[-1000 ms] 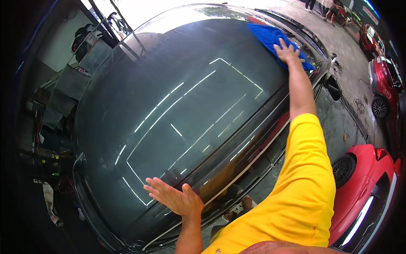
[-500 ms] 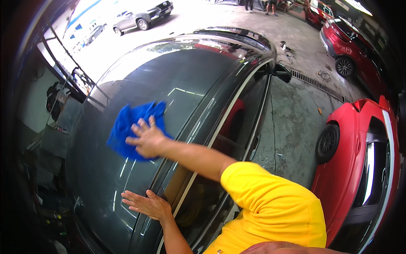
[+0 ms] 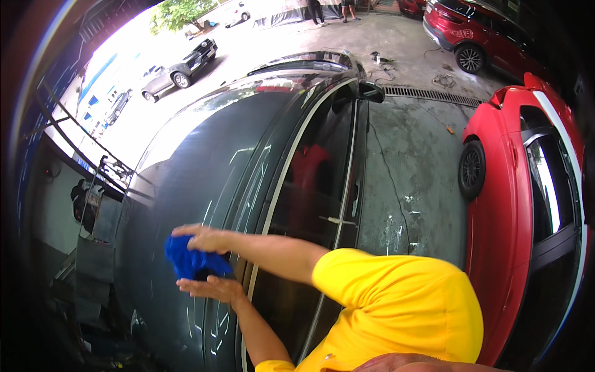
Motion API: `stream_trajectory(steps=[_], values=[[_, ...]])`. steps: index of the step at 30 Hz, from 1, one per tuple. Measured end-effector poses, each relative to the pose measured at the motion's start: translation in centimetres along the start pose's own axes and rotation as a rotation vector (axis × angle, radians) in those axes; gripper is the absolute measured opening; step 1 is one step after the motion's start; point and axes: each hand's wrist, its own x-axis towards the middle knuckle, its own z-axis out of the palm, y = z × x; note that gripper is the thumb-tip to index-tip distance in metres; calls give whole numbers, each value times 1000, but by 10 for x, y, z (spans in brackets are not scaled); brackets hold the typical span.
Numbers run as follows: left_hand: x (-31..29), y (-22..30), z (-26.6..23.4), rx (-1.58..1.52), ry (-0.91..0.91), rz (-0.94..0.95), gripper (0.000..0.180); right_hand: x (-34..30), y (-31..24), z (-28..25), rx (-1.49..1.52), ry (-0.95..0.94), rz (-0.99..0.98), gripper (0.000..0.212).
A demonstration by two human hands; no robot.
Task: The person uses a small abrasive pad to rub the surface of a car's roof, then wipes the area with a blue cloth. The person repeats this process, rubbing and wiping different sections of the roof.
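two hands, one bunched blue cloth on a dark car roof

both hands are brought together over the glossy dark grey roof of the car (image 3: pixel 186 180), close to its edge above the side windows. a bright blue, soft microfibre cloth (image 3: pixel 189 260) is gathered into a wad between them. the right hand (image 3: pixel 204 239) is laid over the top of the cloth with its fingers curled down onto it, so the fabric is gripped from above. the left hand (image 3: pixel 207 288) is held just beneath, palm up and fingers spread, touching the lower side of the wad; it is cupped open rather than clenched, as if the bundle is being supported or refolded. whether the cloth is pressed onto the paint or lifted slightly clear of it cannot be told.

the arms are stretched far forward from the yellow short-sleeved shirt (image 3: pixel 396 310), since the roof can only be reached across the tinted side windows (image 3: pixel 310 192).

to the right, beyond a strip of wet grey concrete floor (image 3: pixel 409 173), a red car (image 3: pixel 527 204) is parked well apart. a silver car (image 3: pixel 176 68) is seen further off in daylight.
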Motion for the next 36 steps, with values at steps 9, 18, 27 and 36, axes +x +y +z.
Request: stream_trajectory(steps=[9,18,27,36], values=[[-36,42,-89,-281,-54,193,89,-219,-104,-53,719,37,22,71],[-177,92,-147,-1199,-874,-391,99,-367,-80,12,171,217,180,73],[-124,74,-158,-1172,-806,-539,69,-446,-91,-13,-61,378,359,66],[33,-61,-186,-137,-162,-277,73,-711,25,-67,-832,560,1242,49]])
